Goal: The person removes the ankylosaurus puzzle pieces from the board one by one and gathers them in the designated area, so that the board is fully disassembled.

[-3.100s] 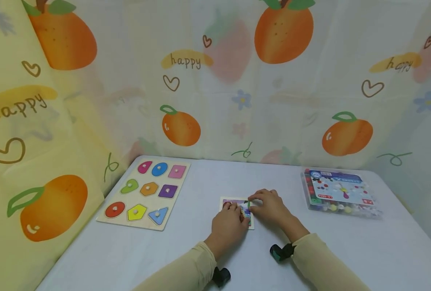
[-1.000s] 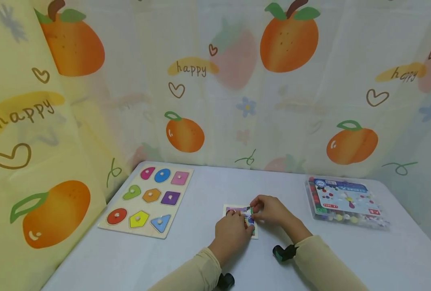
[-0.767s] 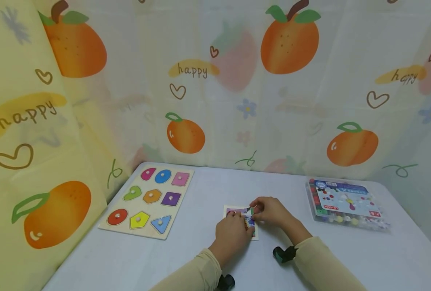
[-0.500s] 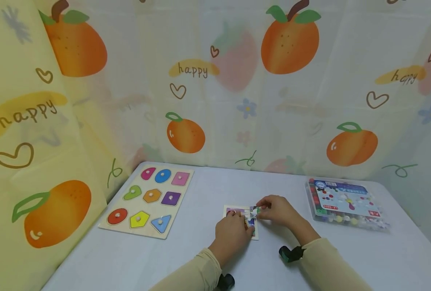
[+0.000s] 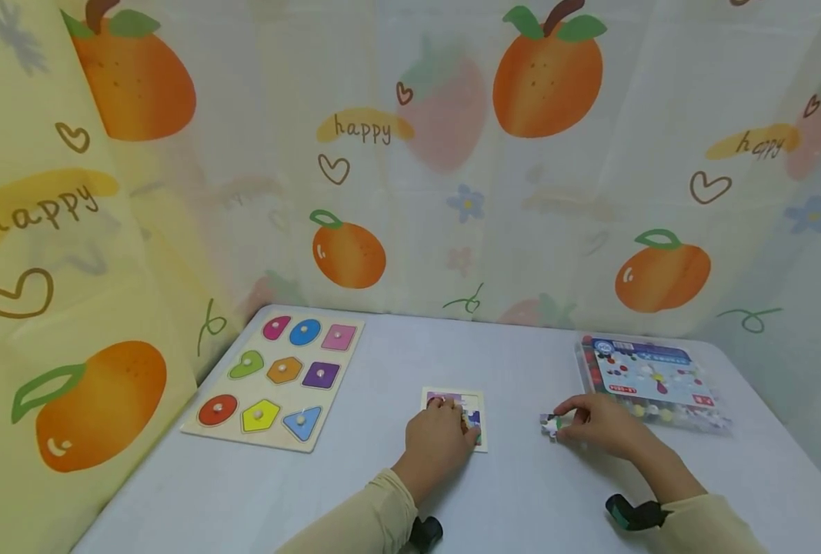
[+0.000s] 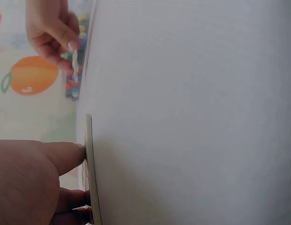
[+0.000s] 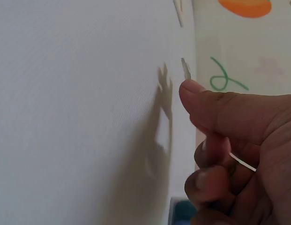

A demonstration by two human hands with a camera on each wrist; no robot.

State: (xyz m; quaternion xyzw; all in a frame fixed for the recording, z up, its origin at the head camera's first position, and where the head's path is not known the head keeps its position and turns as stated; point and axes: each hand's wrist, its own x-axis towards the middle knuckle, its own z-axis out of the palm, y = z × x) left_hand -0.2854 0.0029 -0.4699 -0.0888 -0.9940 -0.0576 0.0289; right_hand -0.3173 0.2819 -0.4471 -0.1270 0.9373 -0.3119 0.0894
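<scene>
A small framed jigsaw puzzle (image 5: pixel 480 394) lies flat on the white table in the head view, partly hidden under my left hand (image 5: pixel 434 442). A pale bare patch shows at its upper right. My left fingers rest on its face, and in the left wrist view the thumb (image 6: pixel 70 157) touches it close to its edge. Off to the right, my right hand (image 5: pixel 607 423) pinches a jigsaw piece (image 5: pixel 549 425) between thumb and fingers. The right wrist view shows that jigsaw piece (image 7: pixel 185 68) edge-on beyond the thumb tip, held above the table.
A wooden peg board (image 5: pixel 258 390) with several coloured knobbed shapes lies at the left. Behind my right hand is a clear plastic box (image 5: pixel 652 373) of colourful beads with a printed label. A fruit-patterned curtain (image 5: pixel 410 231) borders the table's back and left.
My right hand has lifted the jigsaw piece from the puzzle's upper right corner and carried it rightward, towards the bead box. The left hand has stayed on the puzzle.
</scene>
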